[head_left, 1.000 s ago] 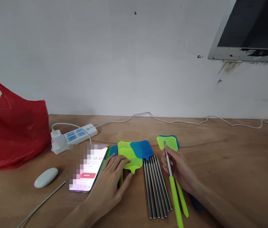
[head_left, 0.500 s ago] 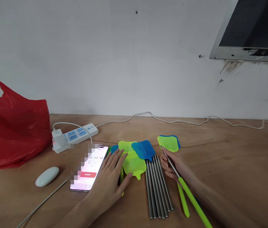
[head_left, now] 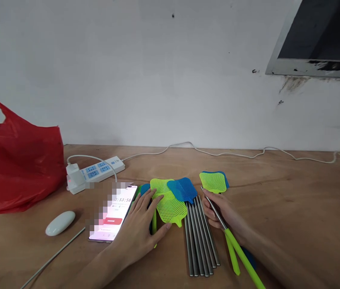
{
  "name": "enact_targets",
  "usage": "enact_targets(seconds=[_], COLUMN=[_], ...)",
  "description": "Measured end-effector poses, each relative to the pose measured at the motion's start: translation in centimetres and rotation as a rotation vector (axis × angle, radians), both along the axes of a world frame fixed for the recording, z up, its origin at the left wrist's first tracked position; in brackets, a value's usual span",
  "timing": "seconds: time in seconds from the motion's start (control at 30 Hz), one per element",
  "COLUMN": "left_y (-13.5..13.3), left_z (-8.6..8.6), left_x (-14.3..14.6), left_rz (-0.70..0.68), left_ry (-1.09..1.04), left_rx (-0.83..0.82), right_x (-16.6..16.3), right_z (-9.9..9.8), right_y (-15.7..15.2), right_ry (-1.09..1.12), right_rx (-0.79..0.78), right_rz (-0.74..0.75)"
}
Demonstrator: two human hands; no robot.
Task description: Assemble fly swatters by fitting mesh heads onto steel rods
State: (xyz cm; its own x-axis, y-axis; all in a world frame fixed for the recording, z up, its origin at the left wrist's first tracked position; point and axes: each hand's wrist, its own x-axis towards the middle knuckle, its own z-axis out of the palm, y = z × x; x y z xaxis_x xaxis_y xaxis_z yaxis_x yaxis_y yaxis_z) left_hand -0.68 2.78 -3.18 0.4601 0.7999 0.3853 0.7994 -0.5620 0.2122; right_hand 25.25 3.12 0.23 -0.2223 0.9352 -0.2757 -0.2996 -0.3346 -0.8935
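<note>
My left hand [head_left: 136, 228] lies with its fingers spread at the edge of a yellow-green fly swatter head [head_left: 172, 208]. A blue swatter head [head_left: 182, 189] overlaps that one, and more heads are partly hidden under my fingers. Pinched in my right hand [head_left: 222, 208] is a fly swatter handle [head_left: 243, 257], a metal rod with a yellow-green grip, its bare tip pointing up and left. Between my hands lies a row of several metal rods [head_left: 199, 241]. Beyond my right hand, a yellow-green swatter head [head_left: 213, 182] rests over a blue one.
Left of my left hand is a lit phone [head_left: 117, 220], partly pixelated. Farther left are a white oval object [head_left: 60, 223] and a red plastic bag [head_left: 22, 164]. A white power strip [head_left: 103, 170] sits behind, its cable [head_left: 224, 154] running along the wall.
My right hand and the handle have shifted slightly left. The yellow-green head by my left hand has moved a little to the right, and the left fingers have shifted slightly.
</note>
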Motion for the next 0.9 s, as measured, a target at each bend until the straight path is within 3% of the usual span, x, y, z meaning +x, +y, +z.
enact_targets(seconds=[0.3, 0.57, 0.9], left_y=[0.1, -0.6, -1.5], left_z=[0.5, 2.1, 3.2], left_x=[0.2, 0.5, 0.9], left_rz=[-0.004, -0.225, -0.231], left_ry=[-0.15, 0.073, 0.037], left_rx=[-0.006, -0.086, -0.1], right_x=[0.0, -0.2, -0.3], right_z=[-0.2, 0.1, 0.8], right_y=[0.1, -0.1, -0.8], right_ry=[0.025, 0.022, 0.048], right_rx=[0.016, 0.015, 0.013], right_rz=[0.008, -0.015, -0.033])
